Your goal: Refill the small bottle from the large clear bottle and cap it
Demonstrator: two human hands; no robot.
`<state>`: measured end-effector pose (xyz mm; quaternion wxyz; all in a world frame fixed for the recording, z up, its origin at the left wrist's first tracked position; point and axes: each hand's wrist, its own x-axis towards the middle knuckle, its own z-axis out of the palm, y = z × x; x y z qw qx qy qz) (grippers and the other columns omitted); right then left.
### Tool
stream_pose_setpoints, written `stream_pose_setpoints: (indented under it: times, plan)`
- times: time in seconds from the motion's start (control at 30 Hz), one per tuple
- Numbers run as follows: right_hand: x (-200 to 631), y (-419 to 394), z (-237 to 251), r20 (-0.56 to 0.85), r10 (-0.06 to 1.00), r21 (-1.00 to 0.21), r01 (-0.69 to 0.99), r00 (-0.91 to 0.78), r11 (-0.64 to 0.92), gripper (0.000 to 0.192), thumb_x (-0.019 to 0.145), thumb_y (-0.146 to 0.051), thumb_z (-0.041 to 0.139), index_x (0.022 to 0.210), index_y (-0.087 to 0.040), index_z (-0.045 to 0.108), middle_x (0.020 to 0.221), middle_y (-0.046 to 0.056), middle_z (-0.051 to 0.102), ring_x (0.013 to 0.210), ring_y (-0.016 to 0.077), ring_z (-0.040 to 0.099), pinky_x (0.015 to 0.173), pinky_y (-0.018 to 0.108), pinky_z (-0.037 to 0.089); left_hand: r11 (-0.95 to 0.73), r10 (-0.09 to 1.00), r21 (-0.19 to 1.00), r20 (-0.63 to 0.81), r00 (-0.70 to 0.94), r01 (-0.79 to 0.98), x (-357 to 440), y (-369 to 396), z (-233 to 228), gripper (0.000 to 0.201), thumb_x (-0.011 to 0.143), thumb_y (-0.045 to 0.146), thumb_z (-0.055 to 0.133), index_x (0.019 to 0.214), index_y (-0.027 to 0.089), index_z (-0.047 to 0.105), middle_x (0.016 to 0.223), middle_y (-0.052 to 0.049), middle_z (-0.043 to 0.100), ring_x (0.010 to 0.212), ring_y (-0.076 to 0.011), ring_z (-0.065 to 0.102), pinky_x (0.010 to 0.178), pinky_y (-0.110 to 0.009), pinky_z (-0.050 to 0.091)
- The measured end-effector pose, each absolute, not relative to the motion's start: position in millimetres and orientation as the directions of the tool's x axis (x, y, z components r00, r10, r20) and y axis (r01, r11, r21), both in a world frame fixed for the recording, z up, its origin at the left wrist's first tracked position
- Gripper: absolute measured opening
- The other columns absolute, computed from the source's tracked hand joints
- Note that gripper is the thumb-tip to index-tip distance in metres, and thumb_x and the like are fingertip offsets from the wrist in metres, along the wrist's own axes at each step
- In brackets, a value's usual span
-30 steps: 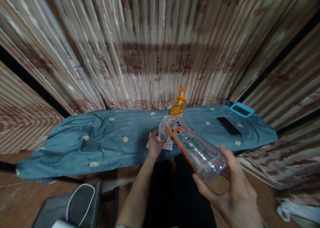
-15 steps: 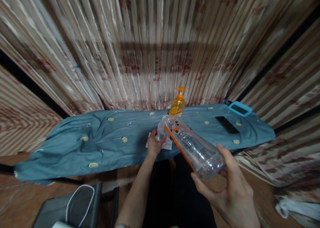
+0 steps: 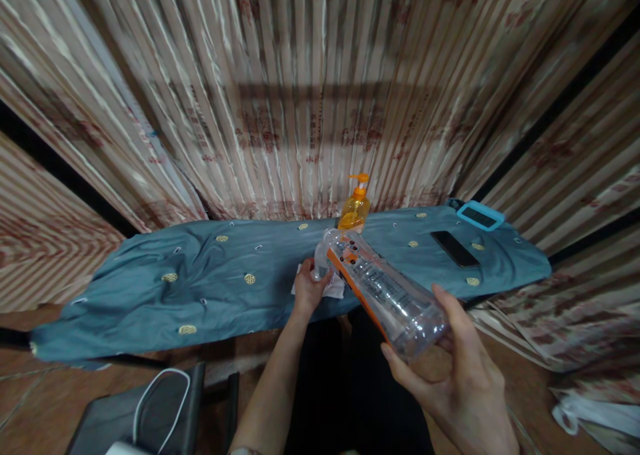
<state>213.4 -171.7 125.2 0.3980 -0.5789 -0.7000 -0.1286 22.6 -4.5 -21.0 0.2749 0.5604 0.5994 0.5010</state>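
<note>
Clear bottle (image 3: 387, 295) slants over the near edge of the bench (image 3: 135, 288), its base gripped between the parted thumb and fingers of the right hand (image 3: 467, 382). The left hand (image 3: 310, 290) curls beside its neck; whether it grips anything, I cannot tell.

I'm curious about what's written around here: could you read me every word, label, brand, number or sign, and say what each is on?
No text can be read with certainty.
Clear plastic bottle in the right hand: dark lines of print, too small and blurred to read.
Pleated curtain: small reddish marks that look like characters, too blurred to read.
Orange pump bottle: no legible lettering.
</note>
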Motion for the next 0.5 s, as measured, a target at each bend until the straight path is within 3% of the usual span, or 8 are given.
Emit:
stream_pose_setpoints:
  times: [0.5]
  plan:
    - [213.7,-170.0,125.8,0.714,0.700,-0.264,0.919,-0.018,0.293,0.081,0.077,-0.045,0.068,0.143,-0.010,0.036,0.129,0.017,0.059,0.109,0.0278,0.065,0.088,0.039,0.059,-0.118,0.946,0.915,0.221,-0.236,0.385,23.8,-4.4,-20.4,0.037,0.066,0.031,0.077,0.097,0.019,0.061,0.092,-0.005,0.070,0.087,-0.0196,0.065,0.078,-0.030,0.048]
